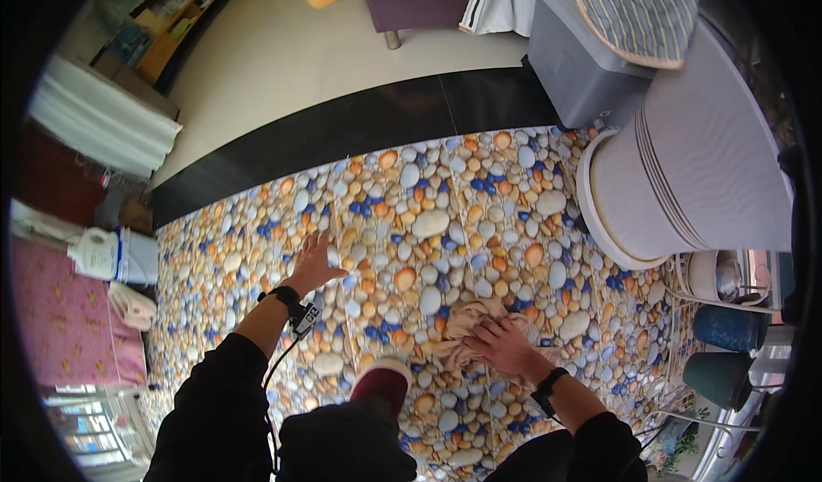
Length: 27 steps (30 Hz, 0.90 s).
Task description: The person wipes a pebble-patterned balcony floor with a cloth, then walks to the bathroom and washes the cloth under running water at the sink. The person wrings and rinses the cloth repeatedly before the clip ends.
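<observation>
Under my right hand (504,348) lies a crumpled beige cloth (474,318), pressed against the pebble-patterned floor (411,225). Its folds spread out beyond the fingers, and the palm hides part of it. My left hand (315,265) is to the left and farther forward, fingers spread, with nothing in it. Whether it touches the floor or hovers just over it I cannot tell. Both wrists wear dark bands, and a small device with a cable sits at the left one. A red shoe (383,382) shows between my arms.
A white column-shaped appliance (674,167) and a grey bin (578,64) stand at right. Blue and green pots (716,376) line a metal rack below them. A detergent jug (96,253) and a bucket (139,257) are at left. A black threshold strip (359,119) crosses ahead.
</observation>
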Each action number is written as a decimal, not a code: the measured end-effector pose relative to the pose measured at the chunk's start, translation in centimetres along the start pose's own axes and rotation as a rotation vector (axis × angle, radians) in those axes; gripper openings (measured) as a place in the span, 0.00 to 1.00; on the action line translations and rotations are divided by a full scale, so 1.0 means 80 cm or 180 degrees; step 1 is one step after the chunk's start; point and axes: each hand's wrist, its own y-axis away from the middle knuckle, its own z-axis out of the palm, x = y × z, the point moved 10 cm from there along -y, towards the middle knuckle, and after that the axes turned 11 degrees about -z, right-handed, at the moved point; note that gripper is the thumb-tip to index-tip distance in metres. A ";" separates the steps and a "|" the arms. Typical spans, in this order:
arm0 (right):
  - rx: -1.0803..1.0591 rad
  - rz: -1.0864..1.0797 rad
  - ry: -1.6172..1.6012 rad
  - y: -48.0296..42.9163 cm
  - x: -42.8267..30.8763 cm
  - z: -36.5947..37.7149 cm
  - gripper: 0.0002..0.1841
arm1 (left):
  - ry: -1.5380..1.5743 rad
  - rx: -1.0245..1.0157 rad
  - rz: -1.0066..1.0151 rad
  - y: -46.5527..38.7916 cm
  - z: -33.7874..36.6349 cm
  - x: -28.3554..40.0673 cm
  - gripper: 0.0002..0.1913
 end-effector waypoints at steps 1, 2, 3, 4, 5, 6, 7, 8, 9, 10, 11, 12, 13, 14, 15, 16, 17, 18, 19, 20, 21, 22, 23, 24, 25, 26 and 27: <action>0.0021 0.0056 -0.0034 -0.026 0.022 0.000 0.32 | 0.0044 -0.0011 -0.0097 -0.028 -0.005 0.006 0.64; 0.0037 0.0108 -0.0061 -0.053 0.045 0.000 0.32 | 0.0041 0.0110 -0.0044 -0.054 -0.017 0.016 0.65; 0.0063 0.0153 -0.0080 -0.081 0.069 -0.002 0.32 | -0.0009 0.0146 -0.0001 -0.083 -0.027 0.026 0.66; 0.0027 0.0215 -0.0112 -0.103 0.090 -0.001 0.32 | -0.0082 0.0187 0.0014 -0.106 -0.035 0.034 0.66; -0.0028 0.0272 -0.0045 -0.124 0.107 -0.001 0.32 | -0.0188 0.0200 -0.0027 -0.123 -0.037 0.037 0.67; 0.0031 0.0322 -0.0017 -0.145 0.121 -0.004 0.32 | -0.0152 0.0124 -0.0145 -0.139 -0.037 0.037 0.69; 0.0043 0.0395 -0.0007 -0.165 0.137 -0.006 0.32 | -0.0176 0.0071 -0.0140 -0.150 -0.038 0.039 0.69; -0.0040 0.0535 -0.0205 -0.183 0.153 -0.002 0.32 | -0.0178 0.0083 -0.0112 -0.157 -0.038 0.041 0.70; 0.0149 0.0524 -0.0104 -0.202 0.166 -0.011 0.31 | -0.0123 0.0039 -0.0114 -0.162 -0.034 0.042 0.70; 0.0151 0.0575 -0.0096 -0.221 0.179 -0.010 0.31 | -0.0125 0.0031 -0.0106 -0.165 -0.032 0.041 0.71; 0.0210 0.0615 -0.0099 -0.238 0.190 -0.012 0.31 | -0.0089 0.0056 -0.0123 -0.167 -0.031 0.039 0.72; 0.0219 0.0732 -0.0052 -0.256 0.204 -0.012 0.30 | -0.0037 0.0032 -0.0109 -0.167 -0.028 0.039 0.73; 0.0287 0.0754 -0.0047 -0.278 0.222 -0.014 0.29 | -0.0036 0.0007 -0.0159 -0.169 -0.026 0.036 0.74; 0.0369 0.0749 -0.0044 -0.301 0.240 -0.017 0.29 | -0.0070 0.0087 -0.0096 -0.168 -0.028 0.038 0.75; 0.0457 0.0738 -0.0064 -0.322 0.253 -0.019 0.29 | -0.0063 0.0090 -0.0060 -0.169 -0.028 0.039 0.75; 0.0543 0.0797 0.0006 -0.344 0.271 -0.022 0.29 | -0.0086 0.0018 -0.0084 -0.169 -0.025 0.039 0.75; 0.0645 0.0849 0.0078 -0.366 0.290 -0.026 0.29 | -0.0081 0.0020 -0.0083 -0.171 -0.026 0.040 0.75; 0.0716 0.0904 0.0153 -0.386 0.306 -0.029 0.30 | -0.0020 0.0065 -0.0060 -0.171 -0.029 0.042 0.73; 0.0806 0.0872 0.0182 -0.406 0.320 -0.032 0.30 | -0.0063 0.0032 -0.0057 -0.172 -0.028 0.043 0.73; 0.0872 0.0828 0.0241 -0.427 0.336 -0.035 0.30 | -0.0086 0.0036 -0.0043 -0.172 -0.029 0.045 0.74; 0.0815 0.0822 0.0257 -0.445 0.353 -0.033 0.29 | -0.0107 0.0004 -0.0069 -0.172 -0.028 0.045 0.74; 0.0994 0.0796 0.0276 -0.457 0.365 -0.038 0.29 | -0.0144 -0.0063 -0.0075 -0.173 -0.027 0.045 0.75; 0.1055 0.0852 0.0263 -0.468 0.384 -0.040 0.29 | -0.0136 -0.0106 -0.0071 -0.173 -0.025 0.046 0.76; 0.1097 0.0922 0.0258 -0.479 0.405 -0.041 0.29 | -0.0150 -0.0169 -0.0099 -0.174 -0.023 0.044 0.76; 0.1143 0.0993 0.0240 -0.488 0.424 -0.041 0.29 | -0.0190 -0.0196 -0.0123 -0.174 -0.021 0.043 0.77; 0.1183 0.1140 0.0272 -0.493 0.449 -0.044 0.29 | -0.0178 -0.0245 -0.0117 -0.174 -0.020 0.043 0.77; 0.1053 0.1325 0.0255 -0.495 0.478 -0.041 0.30 | -0.0140 -0.0261 -0.0080 -0.175 -0.019 0.044 0.77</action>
